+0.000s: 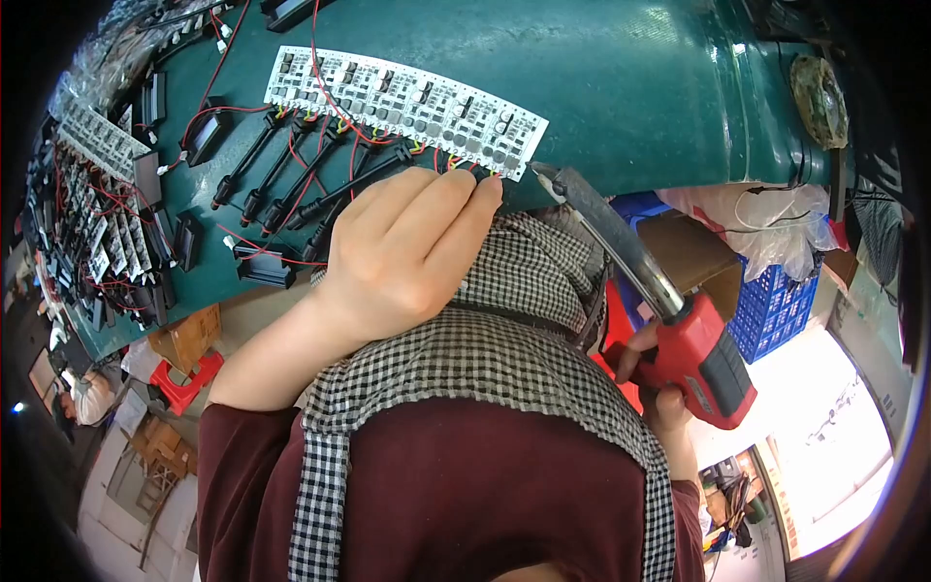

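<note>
A long white panel of joined circuit boards (412,102) lies slantwise on the green bench top, its lower edge lined with red and yellow-green wires. My left hand (407,238) is closed at the panel's near right corner, fingertips together on a thin wire; its palm side is hidden. My right hand (652,373) grips a red and black soldering gun (703,364). The gun's long metal barrel points up and left, its tip just right of the panel's corner. Several black cables with connectors (276,189) hang from the panel's wires, left of my left hand.
Black housings (262,264) and a pile of wired boards (112,233) crowd the bench's left side. A round dish of brownish material (819,102) sits at the far right. Below the bench edge are a blue plastic crate (771,306), a cardboard box (684,254) and a red stool (186,381).
</note>
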`<state>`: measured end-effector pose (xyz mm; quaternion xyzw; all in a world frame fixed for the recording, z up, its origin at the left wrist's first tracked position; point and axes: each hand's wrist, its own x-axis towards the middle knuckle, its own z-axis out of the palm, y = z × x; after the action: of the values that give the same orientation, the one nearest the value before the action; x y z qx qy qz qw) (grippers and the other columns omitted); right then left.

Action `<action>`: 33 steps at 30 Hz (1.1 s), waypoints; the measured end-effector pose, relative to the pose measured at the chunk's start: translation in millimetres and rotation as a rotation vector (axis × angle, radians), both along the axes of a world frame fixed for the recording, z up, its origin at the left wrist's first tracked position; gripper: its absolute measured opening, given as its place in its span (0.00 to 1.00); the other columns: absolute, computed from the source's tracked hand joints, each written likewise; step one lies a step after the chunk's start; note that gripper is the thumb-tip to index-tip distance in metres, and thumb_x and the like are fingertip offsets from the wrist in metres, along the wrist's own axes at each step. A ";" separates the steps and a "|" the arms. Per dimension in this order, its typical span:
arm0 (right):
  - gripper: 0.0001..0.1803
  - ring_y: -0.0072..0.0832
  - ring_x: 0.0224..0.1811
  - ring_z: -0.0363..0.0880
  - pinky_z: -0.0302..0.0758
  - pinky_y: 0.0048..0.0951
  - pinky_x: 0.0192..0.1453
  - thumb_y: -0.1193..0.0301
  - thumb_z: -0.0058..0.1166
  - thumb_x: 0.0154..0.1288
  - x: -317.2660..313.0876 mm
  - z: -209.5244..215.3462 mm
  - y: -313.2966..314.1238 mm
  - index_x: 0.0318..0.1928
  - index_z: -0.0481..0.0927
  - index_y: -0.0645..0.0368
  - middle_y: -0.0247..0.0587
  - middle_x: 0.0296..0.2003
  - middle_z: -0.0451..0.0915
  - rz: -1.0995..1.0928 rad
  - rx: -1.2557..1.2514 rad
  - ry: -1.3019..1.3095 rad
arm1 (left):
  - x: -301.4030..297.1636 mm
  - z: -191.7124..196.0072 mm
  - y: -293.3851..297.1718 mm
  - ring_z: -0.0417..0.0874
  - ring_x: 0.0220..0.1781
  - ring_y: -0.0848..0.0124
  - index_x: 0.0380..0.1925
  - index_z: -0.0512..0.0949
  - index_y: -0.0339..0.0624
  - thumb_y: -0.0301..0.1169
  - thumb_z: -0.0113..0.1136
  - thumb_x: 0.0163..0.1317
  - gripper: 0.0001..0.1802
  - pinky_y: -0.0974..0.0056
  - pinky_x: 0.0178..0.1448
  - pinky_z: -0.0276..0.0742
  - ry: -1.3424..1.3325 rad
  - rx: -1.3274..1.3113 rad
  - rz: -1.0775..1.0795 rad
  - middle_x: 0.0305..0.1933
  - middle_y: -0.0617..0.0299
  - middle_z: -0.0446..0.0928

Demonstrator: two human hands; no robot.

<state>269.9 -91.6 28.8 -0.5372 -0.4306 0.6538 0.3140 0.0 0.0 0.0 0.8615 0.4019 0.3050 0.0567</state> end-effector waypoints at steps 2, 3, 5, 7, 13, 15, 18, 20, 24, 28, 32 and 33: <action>0.40 0.24 0.23 0.74 0.66 0.21 0.28 0.45 0.63 0.52 -0.7 -2.9 -0.2 0.51 0.71 0.70 0.39 0.25 0.75 -0.092 0.038 0.145 | 2.1 2.8 -0.6 0.77 0.26 0.65 0.33 0.80 0.32 0.17 0.66 0.39 0.15 0.66 0.27 0.73 0.014 -0.020 0.019 0.32 0.56 0.76; 0.40 0.24 0.23 0.74 0.66 0.21 0.28 0.45 0.63 0.52 -0.9 -4.7 -1.0 0.51 0.71 0.70 0.39 0.25 0.75 -0.093 0.039 0.147 | 1.2 5.2 0.9 0.77 0.26 0.65 0.33 0.80 0.32 0.17 0.66 0.39 0.15 0.66 0.27 0.73 0.015 -0.019 0.017 0.32 0.56 0.76; 0.42 0.24 0.25 0.75 0.69 0.22 0.29 0.48 0.65 0.52 -0.5 -9.2 -3.8 0.53 0.69 0.72 0.40 0.25 0.76 -0.083 0.032 0.188 | -0.6 10.3 4.3 0.76 0.26 0.65 0.32 0.80 0.31 0.17 0.66 0.39 0.15 0.65 0.27 0.72 0.013 -0.123 0.001 0.31 0.56 0.75; 0.42 0.25 0.26 0.76 0.71 0.23 0.30 0.49 0.65 0.52 -3.8 -10.2 -8.8 0.55 0.67 0.73 0.41 0.27 0.77 -0.139 0.038 0.199 | 0.8 12.4 4.3 0.76 0.26 0.65 0.33 0.79 0.30 0.16 0.65 0.39 0.15 0.65 0.27 0.72 0.024 -0.130 0.001 0.31 0.56 0.75; 0.44 0.28 0.28 0.79 0.75 0.26 0.33 0.54 0.66 0.53 5.0 -13.8 -12.4 0.58 0.63 0.75 0.44 0.32 0.78 -0.082 0.046 0.149 | 4.6 14.9 0.6 0.76 0.27 0.64 0.34 0.78 0.30 0.16 0.63 0.40 0.16 0.65 0.28 0.72 0.109 -0.135 0.008 0.31 0.56 0.74; 0.43 0.29 0.27 0.79 0.76 0.26 0.32 0.53 0.65 0.54 9.0 -16.4 -13.1 0.58 0.64 0.75 0.45 0.33 0.79 -0.085 0.041 0.145 | 6.0 15.9 -0.5 0.76 0.27 0.64 0.34 0.78 0.30 0.17 0.62 0.40 0.16 0.65 0.28 0.72 0.133 -0.128 0.017 0.32 0.56 0.74; 0.40 0.31 0.28 0.81 0.77 0.28 0.35 0.53 0.62 0.56 27.8 -32.6 -26.2 0.57 0.67 0.74 0.47 0.36 0.79 0.196 0.172 -0.064 | 6.4 17.0 -1.1 0.76 0.29 0.64 0.35 0.78 0.30 0.18 0.62 0.41 0.16 0.65 0.29 0.73 0.161 -0.123 0.023 0.32 0.57 0.74; 0.38 0.33 0.31 0.83 0.78 0.30 0.38 0.52 0.61 0.56 30.5 -37.3 -36.0 0.56 0.69 0.71 0.49 0.40 0.80 0.116 0.238 -0.178 | 6.7 16.7 -1.8 0.76 0.29 0.64 0.35 0.78 0.30 0.18 0.61 0.41 0.16 0.65 0.30 0.73 0.165 -0.138 0.030 0.32 0.57 0.73; 0.38 0.34 0.35 0.84 0.79 0.32 0.42 0.51 0.61 0.56 30.6 -41.8 -42.5 0.56 0.70 0.70 0.49 0.43 0.80 0.073 0.228 -0.176 | 7.7 14.6 -1.9 0.76 0.29 0.64 0.35 0.78 0.30 0.18 0.61 0.41 0.15 0.65 0.30 0.73 0.159 -0.105 0.030 0.33 0.56 0.73; 0.39 0.35 0.39 0.83 0.79 0.32 0.43 0.50 0.62 0.55 29.2 -41.1 -41.2 0.56 0.69 0.70 0.50 0.45 0.79 0.066 0.228 -0.157 | 9.1 15.3 -3.1 0.76 0.30 0.64 0.35 0.77 0.30 0.19 0.60 0.42 0.16 0.65 0.30 0.73 0.200 -0.091 0.036 0.33 0.56 0.73; 0.35 0.38 0.40 0.83 0.79 0.32 0.43 0.51 0.62 0.55 32.6 -43.9 -39.7 0.53 0.73 0.69 0.54 0.49 0.77 0.139 0.341 -0.246 | 9.7 17.8 -4.1 0.76 0.30 0.64 0.36 0.77 0.30 0.21 0.59 0.43 0.16 0.65 0.30 0.73 0.264 -0.080 0.043 0.34 0.56 0.73; 0.35 0.38 0.40 0.83 0.79 0.32 0.43 0.51 0.62 0.55 31.4 -44.8 -39.5 0.53 0.73 0.69 0.54 0.49 0.77 0.137 0.341 -0.247 | 9.9 18.3 -4.2 0.76 0.30 0.64 0.36 0.77 0.30 0.21 0.59 0.43 0.16 0.65 0.30 0.73 0.264 -0.079 0.041 0.34 0.56 0.73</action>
<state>301.3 -131.1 -16.0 -0.5216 -0.6057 0.5206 0.3000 9.9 -4.2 18.3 0.8828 0.4352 0.1742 0.0307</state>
